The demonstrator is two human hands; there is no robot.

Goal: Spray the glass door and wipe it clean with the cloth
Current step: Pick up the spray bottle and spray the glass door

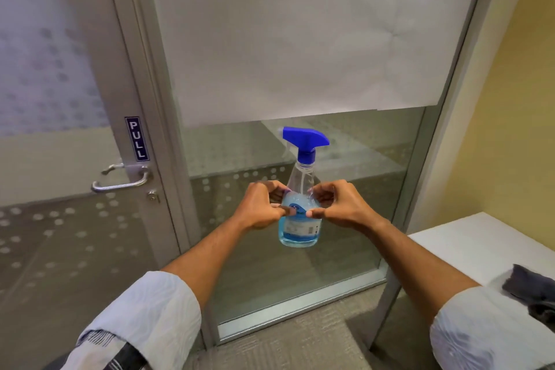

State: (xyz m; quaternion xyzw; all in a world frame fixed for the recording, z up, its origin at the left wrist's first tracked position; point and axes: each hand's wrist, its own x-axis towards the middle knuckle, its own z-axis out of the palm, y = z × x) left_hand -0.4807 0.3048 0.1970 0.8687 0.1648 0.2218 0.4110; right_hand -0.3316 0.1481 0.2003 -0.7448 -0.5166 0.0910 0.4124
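A clear spray bottle (301,189) with a blue trigger head and blue liquid is held upright in front of the glass panel (345,183). My left hand (260,207) grips its left side and my right hand (339,204) grips its right side, thumbs meeting over the label. The nozzle points left. A dark grey cloth (531,291) lies on the white surface at the lower right, apart from both hands. The glass door (54,219) with a dotted frosted pattern stands to the left.
A metal lever handle (120,182) and a PULL sign (136,138) sit on the door's right stile. White paper (300,39) covers the panel's upper part. A white table (486,243) stands at right beside a yellow wall (510,99). Grey carpet lies below.
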